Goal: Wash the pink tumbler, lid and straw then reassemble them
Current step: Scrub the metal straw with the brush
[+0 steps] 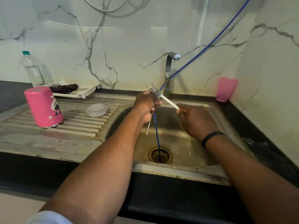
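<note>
Hands are gripping: our left hand (146, 107) the brush (156, 92), our right hand (196, 121) the straw (169, 102); tumbler (43, 107) and lid (96, 110) are waiting on the drainboard (84, 126), reassembly left.

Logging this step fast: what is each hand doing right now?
Left hand: grips the straw brush.
Right hand: holds the white straw.

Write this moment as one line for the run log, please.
step: brushing straw | left hand: grips brush | right hand: holds straw | tumbler: inverted on drainboard | lid: beside tumbler | tap: no water visible
</note>
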